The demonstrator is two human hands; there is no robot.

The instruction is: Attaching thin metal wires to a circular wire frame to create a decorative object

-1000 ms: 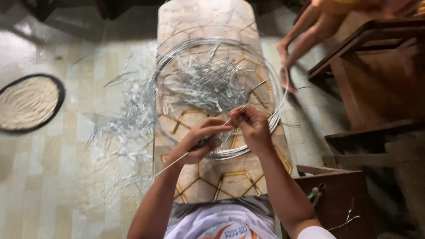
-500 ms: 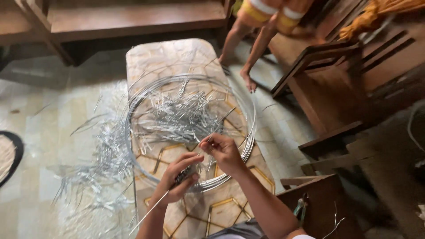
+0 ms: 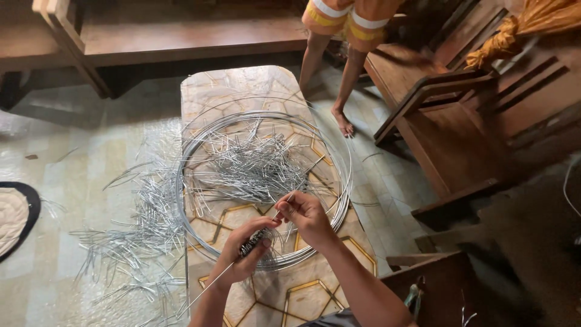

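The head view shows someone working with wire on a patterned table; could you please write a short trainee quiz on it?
1. True or false: the wire coil lies on the floor.
2. What does the left hand hold? A) a dark ribbed tool with a thin rod B) a cup
3. Where do the bent wire pieces lie on the table?

Key: 1. False, on the table. 2. A. 3. Inside the coil; the right hand pinches a wire beside them.
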